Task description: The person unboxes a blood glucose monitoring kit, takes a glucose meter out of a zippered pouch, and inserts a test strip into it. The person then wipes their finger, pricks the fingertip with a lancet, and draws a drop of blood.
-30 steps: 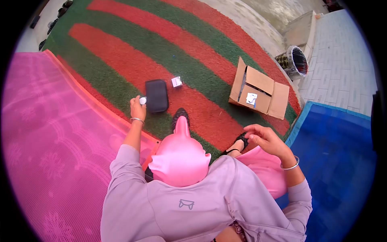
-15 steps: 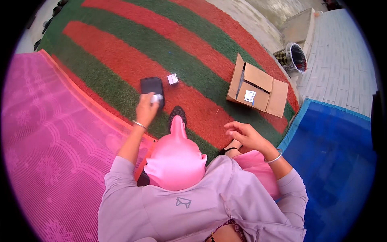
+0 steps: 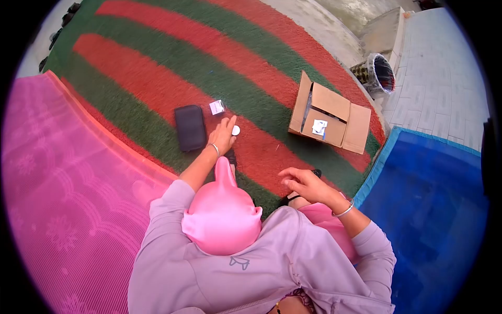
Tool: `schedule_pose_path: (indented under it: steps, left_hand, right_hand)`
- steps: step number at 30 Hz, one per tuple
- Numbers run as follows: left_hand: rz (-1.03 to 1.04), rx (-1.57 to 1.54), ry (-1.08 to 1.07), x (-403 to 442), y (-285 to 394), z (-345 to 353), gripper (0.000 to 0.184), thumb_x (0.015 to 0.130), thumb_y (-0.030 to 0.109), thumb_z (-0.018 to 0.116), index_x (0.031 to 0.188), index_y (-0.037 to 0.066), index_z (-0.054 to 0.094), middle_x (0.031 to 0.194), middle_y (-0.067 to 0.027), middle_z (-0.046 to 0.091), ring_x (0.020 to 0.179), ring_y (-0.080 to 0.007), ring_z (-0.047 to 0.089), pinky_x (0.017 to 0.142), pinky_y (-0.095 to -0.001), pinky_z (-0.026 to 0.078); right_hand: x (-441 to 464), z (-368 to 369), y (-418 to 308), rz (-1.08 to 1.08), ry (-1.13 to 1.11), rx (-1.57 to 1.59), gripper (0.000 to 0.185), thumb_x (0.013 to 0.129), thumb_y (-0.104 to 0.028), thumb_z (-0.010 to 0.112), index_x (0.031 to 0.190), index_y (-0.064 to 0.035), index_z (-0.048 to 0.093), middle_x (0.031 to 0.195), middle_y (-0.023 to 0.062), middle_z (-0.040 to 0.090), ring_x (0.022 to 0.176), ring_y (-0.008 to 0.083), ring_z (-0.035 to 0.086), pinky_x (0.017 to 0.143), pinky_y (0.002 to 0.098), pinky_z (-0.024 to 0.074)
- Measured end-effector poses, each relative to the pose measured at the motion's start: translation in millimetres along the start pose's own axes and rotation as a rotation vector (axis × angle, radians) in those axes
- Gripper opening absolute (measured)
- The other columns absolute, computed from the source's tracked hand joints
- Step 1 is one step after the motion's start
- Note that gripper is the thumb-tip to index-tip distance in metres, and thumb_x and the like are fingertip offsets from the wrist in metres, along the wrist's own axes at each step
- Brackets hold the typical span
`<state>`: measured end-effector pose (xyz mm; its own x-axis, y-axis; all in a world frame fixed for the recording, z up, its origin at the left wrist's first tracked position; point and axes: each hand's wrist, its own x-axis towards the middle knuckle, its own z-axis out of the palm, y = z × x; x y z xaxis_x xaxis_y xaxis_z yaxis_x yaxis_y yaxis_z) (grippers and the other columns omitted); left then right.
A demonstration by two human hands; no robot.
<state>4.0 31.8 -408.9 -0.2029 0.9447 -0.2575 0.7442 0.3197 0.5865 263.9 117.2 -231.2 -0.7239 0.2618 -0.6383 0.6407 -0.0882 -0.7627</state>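
Note:
My left hand (image 3: 223, 136) is over the red stripe of the mat, its thumb and forefinger closed about a small white round object (image 3: 236, 130). What kind of object it is, I cannot make out. Left of this hand lies a black zip case (image 3: 190, 127), closed and flat on the mat. A small white box (image 3: 216, 107) stands just beyond my fingertips. My right hand (image 3: 305, 184) hangs above my right foot with its fingers loosely bent and apart, touching nothing.
An open cardboard box (image 3: 329, 115) with white papers (image 3: 319, 127) on it stands at the right. Behind it is a lined waste bin (image 3: 380, 73). A pink mat (image 3: 78, 183) lies left, a blue mat (image 3: 429, 209) right. My pink-clad knee (image 3: 222, 220) rises in front.
My left hand has moved right with the white round object, off the black case and onto the red stripe side. My right hand has shifted slightly left and down.

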Motion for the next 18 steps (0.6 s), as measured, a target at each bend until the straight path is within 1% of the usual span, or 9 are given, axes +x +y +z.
schedule_pose_path:
  steps: [3,5,6,7,9,13,15,17,18]
  left_hand:
    - [-0.015,0.124,0.388,-18.3,-19.0,-16.8,0.071,0.069,0.015,0.067,0.129,0.006,0.032,0.125,-0.0158,0.037,0.114,-0.0346,0.039,0.089,-0.0445,0.037]
    - [-0.332,0.187,0.544,-28.2,-40.4,-18.4,0.076,0.067,0.019,0.070,0.130,0.004,0.029,0.132,-0.0162,0.032,0.122,-0.0372,0.030,0.093,-0.0477,0.032]
    - [-0.481,0.174,0.529,-30.8,-56.4,-10.5,0.088,0.064,0.027,0.073,0.133,0.006,0.023,0.137,-0.0165,0.024,0.125,-0.0411,0.023,0.093,-0.0562,0.030]
    - [-0.487,0.173,0.536,-29.9,-57.4,-10.9,0.088,0.064,0.027,0.073,0.133,0.006,0.023,0.137,-0.0165,0.024,0.125,-0.0411,0.023,0.093,-0.0562,0.030]
    - [-0.776,0.167,0.308,-24.9,-56.1,-9.2,0.098,0.062,0.035,0.074,0.137,0.009,0.016,0.141,-0.0153,0.016,0.125,-0.0431,0.021,0.090,-0.0629,0.029]
    - [-0.844,0.057,0.300,-18.4,-63.3,-17.7,0.100,0.058,0.031,0.072,0.138,0.014,0.014,0.142,-0.0136,0.013,0.127,-0.0420,0.020,0.088,-0.0628,0.032]
    - [-0.805,-0.086,0.409,-23.1,-74.6,-22.1,0.096,0.060,0.029,0.069,0.138,0.011,0.017,0.140,-0.0153,0.019,0.125,-0.0365,0.027,0.093,-0.0535,0.034]
    - [-0.632,-0.482,0.625,-27.3,-91.6,-32.5,0.090,0.062,0.027,0.068,0.136,0.004,0.022,0.138,-0.0187,0.022,0.122,-0.0352,0.032,0.096,-0.0427,0.034]
    - [-0.656,-0.840,0.562,-35.1,-90.0,-47.6,0.080,0.067,0.022,0.065,0.134,-0.001,0.027,0.132,-0.0198,0.032,0.115,-0.0315,0.040,0.095,-0.0341,0.035]
  right_hand:
    - [2.9,2.1,4.5,0.021,-0.016,0.012,0.029,0.084,-0.014,0.050,0.110,0.0007,0.053,0.084,0.0130,0.061,0.073,0.0165,0.057,0.064,0.0306,0.0449]
    - [3.9,4.6,7.5,-0.011,-0.012,0.010,0.029,0.085,-0.014,0.050,0.110,0.0004,0.053,0.083,0.0127,0.061,0.072,0.0165,0.057,0.063,0.0308,0.0445]
    - [4.9,5.5,7.1,0.029,-0.061,0.010,0.028,0.086,-0.012,0.050,0.112,0.0005,0.052,0.087,0.0092,0.060,0.077,0.0132,0.055,0.067,0.0280,0.0459]
    - [5.7,6.6,6.8,0.069,-0.107,0.007,0.028,0.088,-0.010,0.049,0.113,0.0005,0.051,0.091,0.0056,0.059,0.082,0.0099,0.054,0.071,0.0251,0.0473]
    - [6.5,11.1,3.4,0.028,-0.103,0.002,0.028,0.088,-0.009,0.048,0.114,0.0006,0.050,0.092,0.0056,0.060,0.083,0.0096,0.054,0.071,0.0245,0.0475]
    - [7.1,15.0,-6.1,-0.030,-0.078,0.002,0.028,0.088,-0.010,0.048,0.115,0.0001,0.050,0.094,0.0070,0.060,0.085,0.0106,0.055,0.071,0.0254,0.0475]
    - [8.5,12.5,-15.4,0.010,-0.077,-0.001,0.028,0.089,-0.011,0.049,0.115,-0.0003,0.050,0.095,0.0078,0.060,0.086,0.0110,0.056,0.074,0.0259,0.0472]
    - [9.4,8.7,-22.2,0.027,-0.072,0.019,0.028,0.089,-0.012,0.049,0.115,-0.0001,0.050,0.095,0.0077,0.060,0.086,0.0111,0.056,0.075,0.0262,0.0467]
    - [10.0,7.3,-25.5,0.047,-0.071,0.038,0.029,0.089,-0.013,0.049,0.115,0.0000,0.050,0.096,0.0077,0.060,0.086,0.0112,0.056,0.077,0.0265,0.0463]
